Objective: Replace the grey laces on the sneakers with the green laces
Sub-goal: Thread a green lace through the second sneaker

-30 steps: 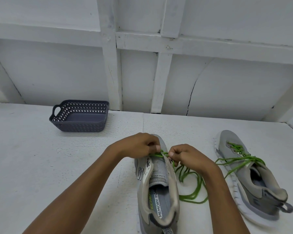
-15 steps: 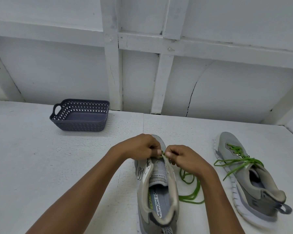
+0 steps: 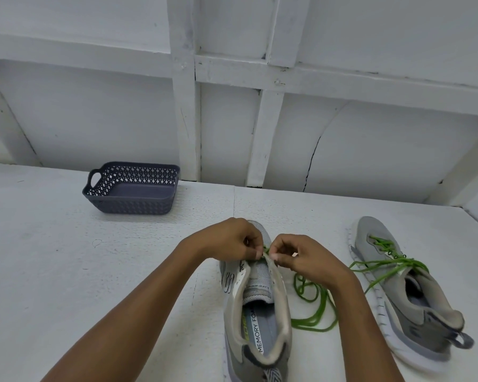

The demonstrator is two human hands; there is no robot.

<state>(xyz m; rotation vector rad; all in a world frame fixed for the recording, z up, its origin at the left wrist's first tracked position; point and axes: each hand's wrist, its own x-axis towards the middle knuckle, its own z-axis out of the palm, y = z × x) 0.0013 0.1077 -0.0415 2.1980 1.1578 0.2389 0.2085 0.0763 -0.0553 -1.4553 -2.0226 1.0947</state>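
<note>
A grey sneaker (image 3: 255,304) stands in front of me on the white table, its heel toward me. My left hand (image 3: 232,241) and my right hand (image 3: 301,256) meet over its eyelets, and each pinches the green lace (image 3: 315,315) between thumb and fingers. The slack of that lace lies in loops on the table to the right of the shoe, partly hidden under my right forearm. A second grey sneaker (image 3: 406,293) lies tilted at the right, with a green lace threaded through its front eyelets and loose ends across it.
A dark blue perforated basket (image 3: 133,188) stands at the back left of the white table (image 3: 66,257), near the white panelled wall (image 3: 260,119). The table's right edge runs close behind the second sneaker.
My hands have drawn closer together over the eyelets. The lace loops beside the shoe have shrunk as slack was pulled through. The camera has tilted slightly.
</note>
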